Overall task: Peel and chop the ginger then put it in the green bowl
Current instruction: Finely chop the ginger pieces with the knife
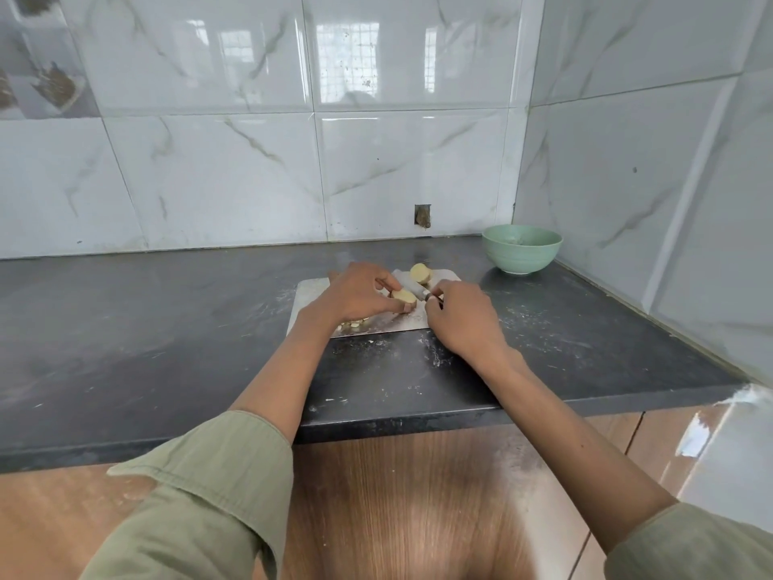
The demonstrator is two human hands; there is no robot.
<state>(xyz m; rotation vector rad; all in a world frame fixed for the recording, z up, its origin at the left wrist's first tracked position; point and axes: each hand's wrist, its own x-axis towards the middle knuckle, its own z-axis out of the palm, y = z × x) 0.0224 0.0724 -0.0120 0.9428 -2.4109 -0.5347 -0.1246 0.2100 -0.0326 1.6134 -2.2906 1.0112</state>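
Observation:
A metal cutting board (311,293) lies on the dark counter. My left hand (355,293) pinches a peeled, pale yellow ginger piece (403,295) against the board. My right hand (462,318) grips a knife (414,285) by its handle, the blade lying just right of that piece. A second peeled ginger piece (420,273) sits at the board's far edge. Small cut bits and peelings (355,324) lie near the board's front edge, partly hidden by my left wrist. The green bowl (521,249) stands at the back right corner; nothing shows inside it.
The dark counter (167,328) runs left and ends at a front edge above wooden cabinet doors (418,496). Tiled walls close the back and the right side. White dust and specks mark the counter (422,349) around the board.

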